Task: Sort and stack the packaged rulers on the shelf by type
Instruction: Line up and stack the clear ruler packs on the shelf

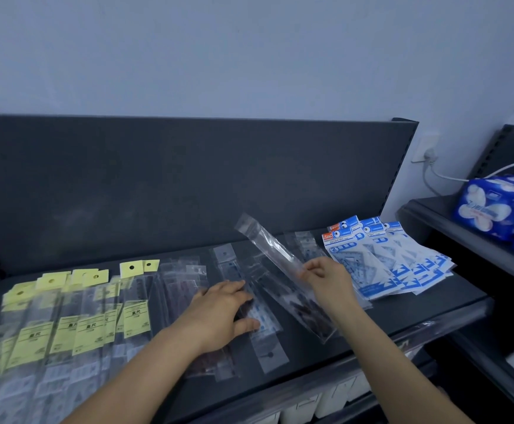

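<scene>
Head view is showing a clear ruler pack (268, 249) being held above the shelf (402, 313), just right of centre, in the right hand (326, 278). The grip is pinching it, thumb and fingertips closing on its edge, probably so its type can be checked before stacking. Its long axis is running diagonally: the far end is pointing up and left toward the back panel (188, 179), and the near end is slanting down and right toward the person. The left hand (222, 310) is lying flat, fingers straight, on the clear packs (261, 319) at mid-shelf, holding nothing, seemingly steadying that loose pile. Yellow packs (66, 328) are lying in overlapping rows at the left, lengthwise front to back, and blue packs (381, 264) are fanning out at the right, so sorting is looking partly done.
</scene>
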